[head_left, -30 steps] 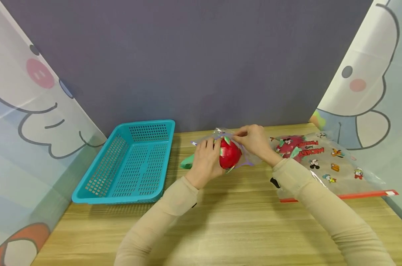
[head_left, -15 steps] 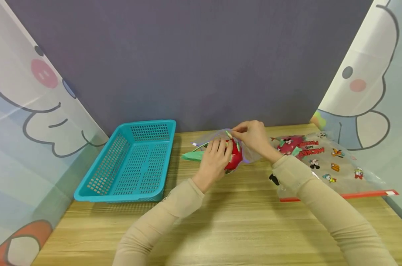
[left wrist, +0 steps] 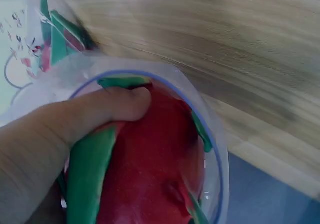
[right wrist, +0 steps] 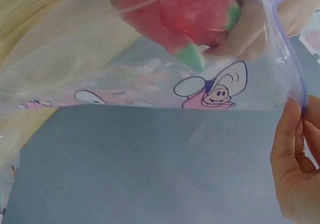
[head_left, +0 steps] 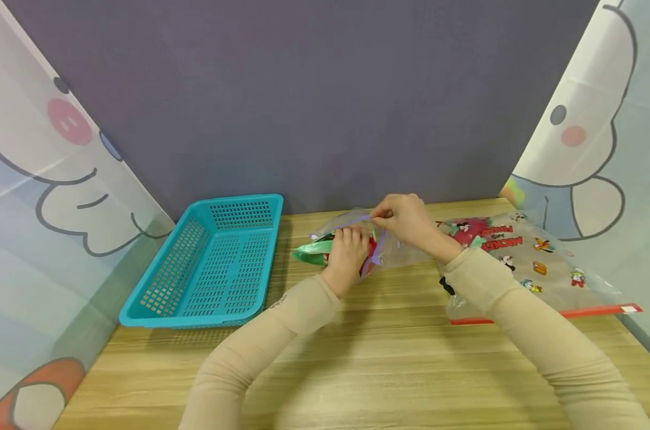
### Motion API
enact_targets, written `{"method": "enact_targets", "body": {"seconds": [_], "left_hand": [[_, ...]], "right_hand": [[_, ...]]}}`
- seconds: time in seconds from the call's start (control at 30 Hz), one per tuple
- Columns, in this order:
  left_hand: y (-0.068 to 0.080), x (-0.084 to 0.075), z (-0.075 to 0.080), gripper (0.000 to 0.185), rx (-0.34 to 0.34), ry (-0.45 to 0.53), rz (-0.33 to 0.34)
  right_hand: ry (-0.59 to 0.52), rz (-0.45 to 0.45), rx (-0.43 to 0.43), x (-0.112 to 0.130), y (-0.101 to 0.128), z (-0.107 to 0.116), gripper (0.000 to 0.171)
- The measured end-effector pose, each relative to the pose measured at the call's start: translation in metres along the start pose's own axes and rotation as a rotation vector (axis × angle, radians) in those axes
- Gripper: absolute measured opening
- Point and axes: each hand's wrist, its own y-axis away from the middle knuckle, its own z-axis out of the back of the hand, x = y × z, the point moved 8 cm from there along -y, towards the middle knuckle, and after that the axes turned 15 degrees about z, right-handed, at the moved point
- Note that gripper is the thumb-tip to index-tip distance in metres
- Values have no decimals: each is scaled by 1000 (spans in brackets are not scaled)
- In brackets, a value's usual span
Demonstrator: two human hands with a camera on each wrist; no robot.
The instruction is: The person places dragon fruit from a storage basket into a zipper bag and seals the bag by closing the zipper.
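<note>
Blue basket (head_left: 212, 263) sat at the left of the wooden table (head_left: 357, 370), its slotted floor bare, well apart from the hands.

Just right of the basket, a green leaf tip (head_left: 309, 254) of the fruit stuck out toward it, lying on the table.

Left hand (head_left: 346, 258) gripped the red dragon fruit (left wrist: 150, 174), fingers curled round it, thumb (left wrist: 95, 114) pressed on the red skin beside a green scale. Fruit was mostly hidden behind that hand in the head view; left wrist view showed it sitting in the mouth of the clear bag (head_left: 395, 251), with the bag's purple zip rim (left wrist: 200, 129) looping around it. How far in it sat could not be told exactly.

Right hand (head_left: 405, 218) was just above and right of the left one, pinching the bag's upper rim and holding it up off the table. Right wrist view showed the fingers (right wrist: 295, 159) closed on the purple edge, the bag film stretched taut, a cartoon print (right wrist: 212, 89) on it, and the fruit plus the left hand's fingertips seen through the plastic. Hands were close together, nearly touching, near the back middle of the table.

Further right, a second bag (head_left: 529, 269) lay flat on the table, clear with cartoon figures and a red zip strip along its near edge. It held another red fruit (head_left: 470, 232) at its far end. The right forearm crossed over its left corner.
</note>
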Motion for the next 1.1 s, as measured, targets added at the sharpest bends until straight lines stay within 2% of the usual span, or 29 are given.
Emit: {"method": "enact_targets", "body": {"seconds": [0.13,0.23,0.43,0.53,0.67,0.73,0.77,0.8,0.9,0.97,1.1], "left_hand": [[-8,0,-8,80,74,77,-27],[-15,4,-15,73,118,178,-5],[-24,7,-30,38,182,363,60],[-23,8,-34,24,150,411,96],[-19,12,-28,22,-14,438,151],[-19,12,-30,29,-9,424,155],[-20,12,-32,37,15,418,147],[-21,11,-36,45,69,423,141],[-23,7,-49,74,282,483,118],[-24,6,-56,90,361,534,111],[-24,3,-62,95,456,643,102]], "right_hand": [[48,41,55,6,0,-3,9],[76,102,44,13,-1,-1,8],[107,199,-41,21,-1,8,5],[99,208,-52,21,1,9,6],[97,216,-75,22,1,11,6],[99,227,-94,23,0,13,5],[99,235,-106,23,0,13,5],[99,242,-121,23,-1,14,4],[94,252,-164,22,-2,16,4],[93,246,-190,19,-2,18,4],[85,207,-195,11,-4,19,4]]}}
